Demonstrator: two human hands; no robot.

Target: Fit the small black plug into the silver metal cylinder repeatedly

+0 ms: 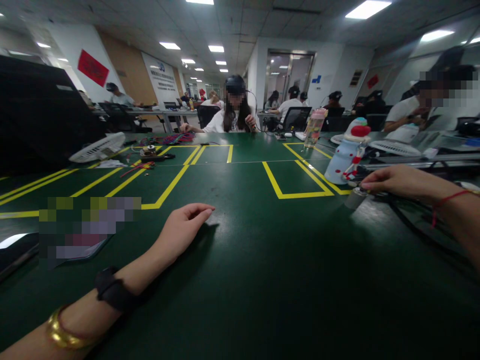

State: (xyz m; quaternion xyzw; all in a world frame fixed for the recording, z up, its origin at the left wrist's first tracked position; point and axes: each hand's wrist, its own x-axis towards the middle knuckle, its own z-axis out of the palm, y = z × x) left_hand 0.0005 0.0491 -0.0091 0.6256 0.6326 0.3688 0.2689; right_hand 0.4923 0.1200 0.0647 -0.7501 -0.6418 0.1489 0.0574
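Note:
My right hand (388, 180) is at the right side of the green table, its thumb and fingers pinched on the top of a small silver metal cylinder (355, 199). The cylinder tilts slightly, at or just above the tabletop; I cannot tell whether it touches. Just behind it stands a light blue bottle (339, 157) with a red and white figure on it. My left hand (185, 227) rests over the table left of centre, thumb and forefinger brought together, with nothing visible in them. A black watch (114, 289) and a gold bangle (65, 330) are on that arm.
Yellow tape (279, 187) marks areas on the green table (240, 280). At left lie a blurred-out item (86, 232), a white fan (97, 147) and wired parts (150, 151). A pink-lidded bottle (315, 129) stands far right. Black cables (416, 227) run beneath my right arm. A person (234, 107) sits opposite.

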